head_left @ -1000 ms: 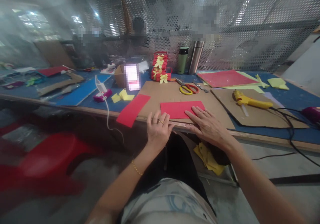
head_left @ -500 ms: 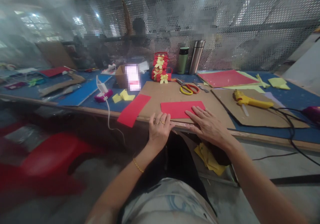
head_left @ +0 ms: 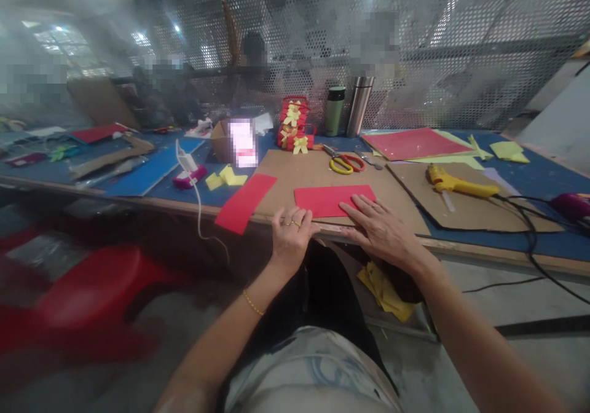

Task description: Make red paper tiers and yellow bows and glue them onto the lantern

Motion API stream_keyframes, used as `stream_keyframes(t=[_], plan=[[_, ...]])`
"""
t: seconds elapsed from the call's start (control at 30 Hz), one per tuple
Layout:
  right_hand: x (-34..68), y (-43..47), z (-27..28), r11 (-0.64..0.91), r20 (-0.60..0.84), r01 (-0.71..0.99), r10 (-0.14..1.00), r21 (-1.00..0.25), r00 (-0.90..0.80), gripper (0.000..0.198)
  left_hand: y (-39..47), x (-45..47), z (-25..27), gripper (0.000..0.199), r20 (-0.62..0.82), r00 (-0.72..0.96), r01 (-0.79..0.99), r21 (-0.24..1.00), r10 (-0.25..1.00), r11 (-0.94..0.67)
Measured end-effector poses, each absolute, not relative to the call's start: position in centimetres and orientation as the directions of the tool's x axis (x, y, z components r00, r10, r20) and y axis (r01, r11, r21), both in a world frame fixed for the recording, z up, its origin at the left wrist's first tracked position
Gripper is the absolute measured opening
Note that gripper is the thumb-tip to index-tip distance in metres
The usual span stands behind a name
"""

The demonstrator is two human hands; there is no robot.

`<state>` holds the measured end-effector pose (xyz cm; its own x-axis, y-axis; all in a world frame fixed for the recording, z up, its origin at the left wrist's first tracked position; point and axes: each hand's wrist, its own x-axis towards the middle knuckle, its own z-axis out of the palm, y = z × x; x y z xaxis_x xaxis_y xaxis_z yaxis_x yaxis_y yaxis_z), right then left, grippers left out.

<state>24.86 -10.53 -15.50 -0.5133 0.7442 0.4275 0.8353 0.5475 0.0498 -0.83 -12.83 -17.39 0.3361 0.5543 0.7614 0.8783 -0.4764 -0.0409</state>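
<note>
A red paper rectangle point(head_left: 325, 201) lies on the brown cardboard sheet point(head_left: 295, 164) at the table's front edge. My left hand point(head_left: 291, 236) is at its lower left corner, fingers bent and close together over the paper's near edge, thumb pointing right along it. My right hand point(head_left: 380, 232) rests flat with fingers spread on the right end of the paper, its thumb near the table edge. To the left, a second red paper strip point(head_left: 246, 204) lies slanted, partly on the cardboard and overhanging the table edge.
Beyond the paper lie scissors point(head_left: 343, 163) with yellow and orange handles. A yellow glue gun point(head_left: 465, 185) rests on cardboard at right, its cable trailing. Small red bags with yellow bows point(head_left: 295, 127), a green flask point(head_left: 335, 112), a steel flask point(head_left: 359, 109) and a lit phone point(head_left: 243, 144) stand behind.
The camera view has shifted slightly. My left hand's fingers have bent a little more at the paper's corner; my right hand and the papers stay in place.
</note>
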Motion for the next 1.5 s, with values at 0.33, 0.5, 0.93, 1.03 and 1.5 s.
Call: stream_keyframes(t=[0.33,0.5,0.93,1.03,1.5], plan=[[24.7,-10.6,-15.3,0.537,0.416,0.841,0.752,0.061,-0.511,0.063,-12.5,-1.4,-16.6,0.027,0.747,0.354,0.855,-0.016,0.562,-0.518],[24.6,-10.6,-15.1,0.539,0.402,0.84,0.758,0.058,-0.514,0.063,-11.2,-3.2,-14.3,0.027,0.634,0.421,0.835,0.007,0.648,-0.55],[24.5,-10.7,-14.9,0.535,0.391,0.843,0.768,0.045,-0.508,0.063,-11.0,-3.1,-12.0,0.033,0.52,0.662,0.744,-0.365,0.54,-0.56],[24.4,-10.8,-14.8,0.53,0.388,0.846,0.77,0.052,-0.506,0.064,-11.1,-3.0,-12.2,0.038,0.544,0.659,0.746,-0.386,0.52,-0.542],[24.4,-10.8,-14.5,0.531,0.371,0.846,0.776,0.052,-0.51,0.065,-10.9,-2.7,-12.4,0.036,0.667,0.662,0.732,-0.477,0.343,-0.486]])
